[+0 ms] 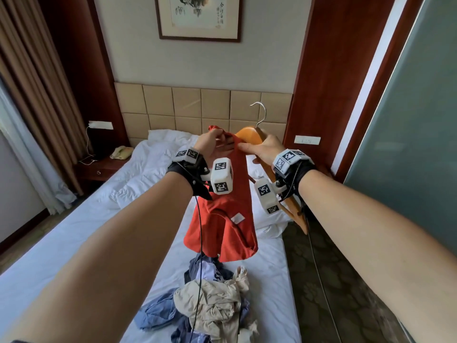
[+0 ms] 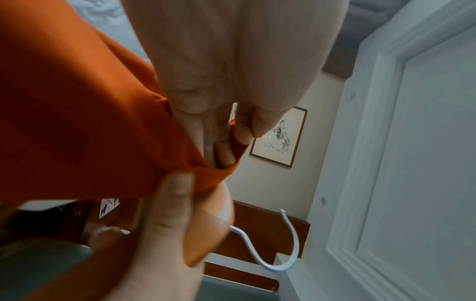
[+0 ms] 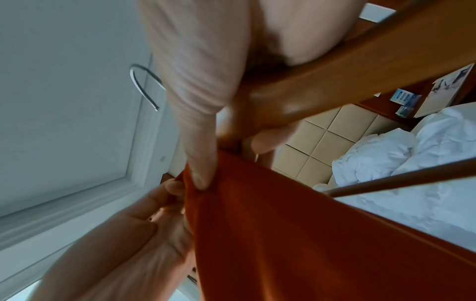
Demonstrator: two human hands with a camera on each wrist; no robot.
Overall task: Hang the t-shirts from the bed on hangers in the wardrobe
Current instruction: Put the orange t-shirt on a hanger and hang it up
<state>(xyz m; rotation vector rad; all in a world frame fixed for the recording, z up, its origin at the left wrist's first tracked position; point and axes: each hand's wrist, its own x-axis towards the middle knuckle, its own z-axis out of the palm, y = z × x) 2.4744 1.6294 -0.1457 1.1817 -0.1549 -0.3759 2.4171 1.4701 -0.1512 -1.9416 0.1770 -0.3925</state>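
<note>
Person's left hand pinches the upper edge of the orange t-shirt, raised above the bed. Right hand, at 3 o'clock of the left, grips the wooden hanger, thumb pressing the cloth. Remaining clothes pile lies at 6 o'clock.

You're in a hotel bedroom: the bed has white sheets, a tiled padded headboard at its head and a framed ink painting above that. Left of the bed sits a nightstand with a corded phone, heavy brown curtains beyond it.
</note>
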